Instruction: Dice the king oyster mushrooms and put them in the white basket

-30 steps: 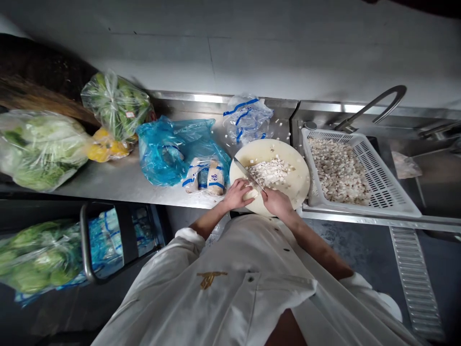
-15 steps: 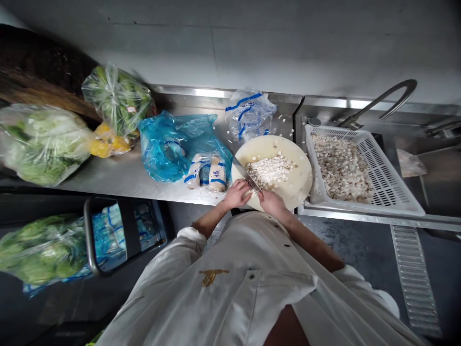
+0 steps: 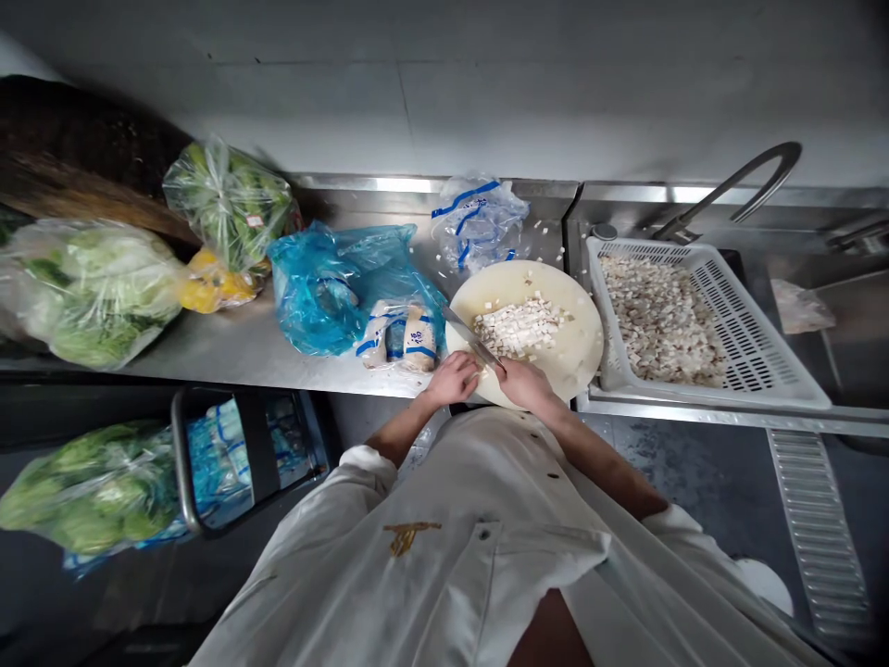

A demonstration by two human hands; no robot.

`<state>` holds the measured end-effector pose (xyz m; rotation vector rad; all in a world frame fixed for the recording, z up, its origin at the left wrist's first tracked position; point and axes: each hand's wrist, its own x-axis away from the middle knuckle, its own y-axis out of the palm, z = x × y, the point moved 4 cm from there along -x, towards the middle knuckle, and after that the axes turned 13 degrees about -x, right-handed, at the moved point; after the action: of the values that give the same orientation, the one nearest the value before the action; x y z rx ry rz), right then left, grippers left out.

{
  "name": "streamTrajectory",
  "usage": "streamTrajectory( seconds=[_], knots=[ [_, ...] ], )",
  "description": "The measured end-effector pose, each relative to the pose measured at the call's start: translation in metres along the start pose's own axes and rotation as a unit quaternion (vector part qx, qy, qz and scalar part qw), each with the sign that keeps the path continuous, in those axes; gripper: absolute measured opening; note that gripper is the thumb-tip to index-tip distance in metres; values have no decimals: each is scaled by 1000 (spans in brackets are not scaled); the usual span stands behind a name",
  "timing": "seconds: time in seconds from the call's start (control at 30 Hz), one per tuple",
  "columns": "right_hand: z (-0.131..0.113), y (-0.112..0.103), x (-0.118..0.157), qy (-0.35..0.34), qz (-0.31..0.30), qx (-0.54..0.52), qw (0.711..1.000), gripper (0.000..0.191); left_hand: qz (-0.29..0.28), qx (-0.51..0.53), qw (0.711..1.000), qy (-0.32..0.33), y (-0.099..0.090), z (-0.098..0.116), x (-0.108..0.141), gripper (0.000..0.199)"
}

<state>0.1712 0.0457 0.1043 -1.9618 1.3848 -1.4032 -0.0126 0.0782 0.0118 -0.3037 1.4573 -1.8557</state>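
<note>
My right hand (image 3: 524, 382) is closed around the handle of a kitchen knife (image 3: 472, 335), its blade slanting up and left over the near left side of a round cutting board (image 3: 580, 347). At the board's near left edge, my left hand (image 3: 454, 377) has its fingers curled beside the blade. Whatever lies under those fingers is hidden. A pile of small white cubes with brownish edges, seemingly diced mushroom (image 3: 518, 326), covers the middle of the board. Just left of the board is a clear bag of whole pale pieces (image 3: 419, 338) with blue-striped wrapping.
Right of the board, a white perforated basket (image 3: 757, 343) holding diced pieces rests over the sink, under a curved faucet (image 3: 770, 176). Leftward lie a blue plastic bag (image 3: 312, 287) and bagged greens (image 3: 104, 287). Behind the board is a crumpled clear bag (image 3: 486, 222).
The view has shifted slightly. The knife blade sits a little higher and farther from the left fingers, at a slightly different angle. Both hands remain at the board's near edge.
</note>
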Motion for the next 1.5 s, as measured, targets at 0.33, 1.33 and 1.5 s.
streamTrajectory(
  seconds=[0.33,1.33,1.5],
  knots=[
    [17,9,14,-20,10,-52,998,41,-4,-13,998,-62,2,16,11,38],
    [219,4,41,151,-2,-559,815,41,38,-97,991,-88,55,100,-187,64],
    [184,30,26,84,-91,-633,765,43,104,-107,975,-167,47,93,-192,44]
  ],
)
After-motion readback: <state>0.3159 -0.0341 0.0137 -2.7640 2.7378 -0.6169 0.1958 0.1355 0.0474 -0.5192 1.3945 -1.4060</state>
